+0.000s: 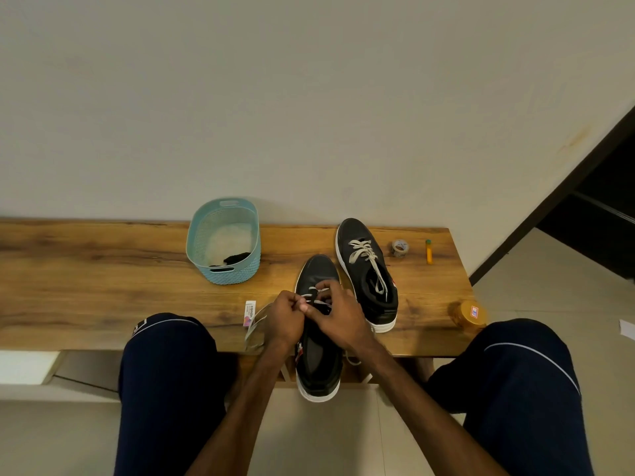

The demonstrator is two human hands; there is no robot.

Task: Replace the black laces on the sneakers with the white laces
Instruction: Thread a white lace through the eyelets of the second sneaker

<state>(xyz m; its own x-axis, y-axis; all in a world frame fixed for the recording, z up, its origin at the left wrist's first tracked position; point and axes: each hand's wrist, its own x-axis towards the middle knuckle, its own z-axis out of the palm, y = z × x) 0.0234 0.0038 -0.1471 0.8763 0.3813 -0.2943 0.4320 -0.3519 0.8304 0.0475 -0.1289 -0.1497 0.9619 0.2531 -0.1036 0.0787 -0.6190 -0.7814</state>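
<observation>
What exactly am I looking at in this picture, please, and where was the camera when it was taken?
There is no machine here. A seated person wears a wide-angle camera on the head, so this single picture looks down past the knees at both bare hands. The wooden table holds two black sneakers. The far sneaker is already laced in white. The near sneaker hangs partly over the table's front edge. The left hand pinches the white lace, and the right hand grips the same lace near the eyelets. At the back, a blue basket holds a black lace. Also on the table are a small Camlin packet, a tape roll, a yellow tube and an orange-lidded jar.
</observation>
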